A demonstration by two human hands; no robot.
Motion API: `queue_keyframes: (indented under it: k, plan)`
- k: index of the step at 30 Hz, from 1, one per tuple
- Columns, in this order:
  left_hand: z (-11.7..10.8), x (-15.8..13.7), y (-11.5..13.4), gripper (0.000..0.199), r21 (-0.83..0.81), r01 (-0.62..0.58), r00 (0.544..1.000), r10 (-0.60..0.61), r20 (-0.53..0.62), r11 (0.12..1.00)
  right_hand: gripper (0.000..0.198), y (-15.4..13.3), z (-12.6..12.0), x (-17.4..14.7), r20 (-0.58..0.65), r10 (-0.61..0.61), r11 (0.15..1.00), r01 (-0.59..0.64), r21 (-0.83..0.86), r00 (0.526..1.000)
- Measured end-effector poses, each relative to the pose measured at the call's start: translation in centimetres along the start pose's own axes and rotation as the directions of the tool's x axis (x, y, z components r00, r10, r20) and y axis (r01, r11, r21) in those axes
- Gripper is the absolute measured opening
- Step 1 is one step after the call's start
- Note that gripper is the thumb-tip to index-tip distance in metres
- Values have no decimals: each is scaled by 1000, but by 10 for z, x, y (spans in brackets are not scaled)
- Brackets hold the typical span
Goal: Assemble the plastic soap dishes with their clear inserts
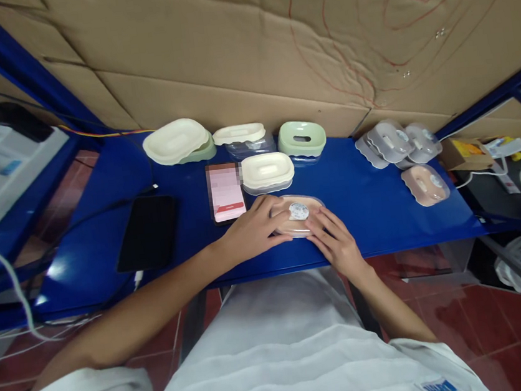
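Observation:
A soap box (pixel 298 231) with a pinkish base, a clear cover and a round white sticker (pixel 298 210) lies at the front edge of the blue table. Around its left end curl the fingers of my left hand (pixel 255 228), the thumb near the sticker. My right hand (pixel 337 242) grips the opposite end, fingertips on the cover. Just beyond the box sits a cream soap tray (pixel 267 169) on a clear part. Left of that, a phone (pixel 227 193) with a lit screen lies flat.
Cream trays (pixel 175 141) and a green tray (pixel 301 137) line the back by the cardboard wall (pixel 210 88). Several covered soap boxes (pixel 390 141) cluster at the right, one pinkish box (pixel 425 185) in front. A dark tablet (pixel 146 232) with a cable lies left.

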State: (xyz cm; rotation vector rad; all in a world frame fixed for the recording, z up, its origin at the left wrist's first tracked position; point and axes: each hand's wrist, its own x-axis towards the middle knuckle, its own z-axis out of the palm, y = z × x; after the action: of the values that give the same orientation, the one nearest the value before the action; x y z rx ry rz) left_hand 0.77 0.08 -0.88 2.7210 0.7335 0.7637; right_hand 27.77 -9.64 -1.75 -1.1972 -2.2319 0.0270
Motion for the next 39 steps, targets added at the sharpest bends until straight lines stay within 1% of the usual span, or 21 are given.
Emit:
queue_keyframes:
  k: [2, 5, 7, 9, 11, 14, 18, 20, 21, 22, 23, 24, 26, 27, 28, 30, 31, 33, 36, 38, 39]
  plan:
    - [0, 0, 1, 41, -42, -1, 1000, 0, -12, 999, 74, 1, -3, 0, 3, -4, 1000, 4, -29, 1000]
    - [-3, 2, 3, 43, -74, -55, 998, 53, -30, 996, 63, 6, -11, -8, 13, 27, 993, -25, -118, 1000]
    - [-9, 4, 2, 44, -27, -70, 996, 68, -58, 997, 52, 16, -21, -20, -18, 85, 977, -87, -197, 996]
    - [-16, 6, 0, 43, 57, -9, 993, 16, -120, 998, 43, 34, -34, -34, -98, 164, 944, -185, -274, 982]
    - [-22, 8, -3, 42, 121, 97, 980, -73, -186, 988, 38, 58, -49, -49, -204, 237, 897, -294, -330, 950]
    - [-27, 10, -7, 41, 153, 209, 962, -174, -210, 966, 45, 102, -70, -66, -323, 322, 815, -434, -384, 890]
    - [-21, 9, -13, 40, 206, 245, 960, -207, -188, 948, 60, 151, -91, -72, -396, 432, 669, -583, -461, 810]
    - [-16, 8, -17, 43, 233, 252, 960, -212, -185, 939, 61, 163, -95, -64, -437, 473, 586, -644, -492, 765]
    - [-13, 7, -19, 44, 238, 256, 959, -216, -184, 937, 59, 165, -96, -57, -443, 478, 570, -652, -500, 758]
    - [-11, 7, -22, 45, 238, 257, 959, -217, -182, 937, 56, 164, -95, -46, -436, 468, 584, -639, -500, 769]
    - [-10, 6, -24, 46, 233, 255, 960, -216, -178, 938, 54, 160, -93, -32, -407, 442, 631, -600, -492, 799]
    - [-9, 6, -26, 45, 227, 251, 961, -215, -173, 941, 51, 155, -89, -14, -354, 401, 703, -531, -472, 845]
    - [-8, 6, -29, 43, 221, 244, 964, -211, -161, 944, 50, 142, -78, 27, -198, 283, 848, -341, -406, 938]
    - [-8, 6, -30, 41, 223, 245, 964, -212, -160, 944, 50, 136, -71, 50, -115, 216, 895, -244, -373, 970]
    - [-9, 6, -31, 39, 223, 248, 963, -215, -164, 943, 50, 131, -62, 73, -47, 156, 922, -163, -351, 987]
    - [-11, 7, -33, 34, 218, 249, 959, -209, -190, 943, 52, 128, -44, 114, 31, 67, 945, -53, -324, 997]
    - [-12, 7, -34, 33, 215, 243, 957, -198, -211, 946, 52, 129, -34, 131, 47, 45, 949, -28, -315, 998]
    - [-15, 7, -34, 29, 217, 218, 950, -156, -270, 952, 47, 136, -17, 153, 51, 47, 954, -29, -299, 998]
    - [-18, 7, -28, 24, 252, 142, 937, -47, -346, 957, 36, 147, -1, 161, 18, 81, 959, -73, -274, 997]
    - [-17, 6, -18, 22, 274, 23, 952, 62, -300, 962, 34, 150, 1, 155, -38, 68, 964, -75, -253, 997]
    - [-16, 5, -12, 22, 273, -55, 963, 123, -238, 961, 33, 149, -1, 152, -73, 55, 967, -72, -244, 996]
